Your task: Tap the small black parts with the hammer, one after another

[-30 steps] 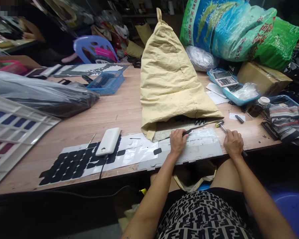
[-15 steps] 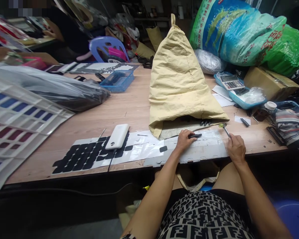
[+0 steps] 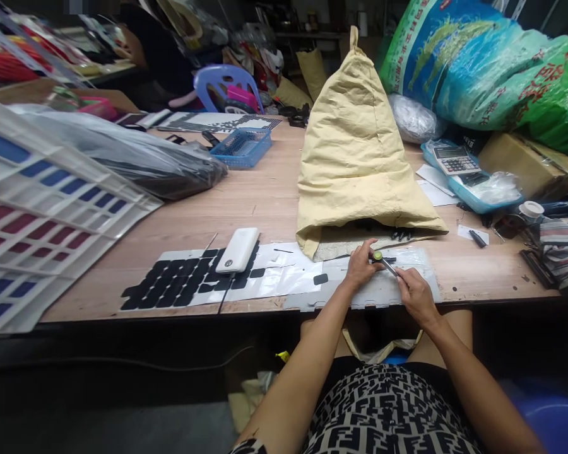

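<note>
My left hand (image 3: 362,265), near the open lower edge of the cloth bag (image 3: 355,151), has its grip closed on a small black piece (image 3: 389,260) lying over the gray board (image 3: 419,271) at the front edge of the bench (image 3: 194,214). My right hand (image 3: 419,296) has its fingers wrapped round the handle of a hammer (image 3: 377,256); the yellow-green head sits at the left fingertips, over the piece. Contact between head and piece: cannot tell. Left of the board: white power bank (image 3: 238,251) on a sheet of black patches (image 3: 168,282). Right: black marker (image 3: 478,238) on white paper.
</note>
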`<state>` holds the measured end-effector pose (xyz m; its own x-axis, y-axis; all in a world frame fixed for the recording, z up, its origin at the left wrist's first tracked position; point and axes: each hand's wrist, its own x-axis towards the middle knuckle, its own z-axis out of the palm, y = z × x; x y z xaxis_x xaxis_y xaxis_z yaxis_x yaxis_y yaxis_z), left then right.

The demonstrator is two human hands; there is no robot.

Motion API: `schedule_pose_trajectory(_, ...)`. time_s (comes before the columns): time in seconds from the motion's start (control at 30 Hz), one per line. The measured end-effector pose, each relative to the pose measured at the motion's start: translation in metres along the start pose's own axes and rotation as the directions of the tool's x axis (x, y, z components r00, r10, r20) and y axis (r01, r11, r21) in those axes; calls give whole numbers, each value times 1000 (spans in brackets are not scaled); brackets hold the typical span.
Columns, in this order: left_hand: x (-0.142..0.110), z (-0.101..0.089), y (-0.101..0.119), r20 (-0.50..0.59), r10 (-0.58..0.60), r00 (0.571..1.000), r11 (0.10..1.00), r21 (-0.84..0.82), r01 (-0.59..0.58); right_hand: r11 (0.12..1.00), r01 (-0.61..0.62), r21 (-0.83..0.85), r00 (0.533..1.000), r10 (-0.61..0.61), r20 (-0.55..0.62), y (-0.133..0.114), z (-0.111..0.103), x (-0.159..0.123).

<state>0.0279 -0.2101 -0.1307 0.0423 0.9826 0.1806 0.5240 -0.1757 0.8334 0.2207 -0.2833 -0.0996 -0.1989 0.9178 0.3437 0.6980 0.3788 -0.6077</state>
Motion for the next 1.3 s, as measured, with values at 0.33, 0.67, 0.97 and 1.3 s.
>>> schedule_pose_trajectory(0.33, 1, -1, -2, 62, 46, 997, 995, 88, -51, 1000, -24, 20, 999, 25, -31, 6, -16, -5)
schedule_pose_trajectory(0.67, 2, -4, 3, 126, 29, 992, 988, 150, -48, 971, -147, -190, 971, 105, -214, 51, -48, -2)
schedule_pose_trajectory(0.97, 2, -8, 8, 190, 10, 982, 984, 173, -43, 662, -309, -683, 942, 117, -313, 99, -72, -3)
schedule_pose_trajectory(1.3, -60, -30, 15, 489, 206, 848, 965, 44, -260, 649, -326, -687, 940, 145, -308, 92, -71, -3)
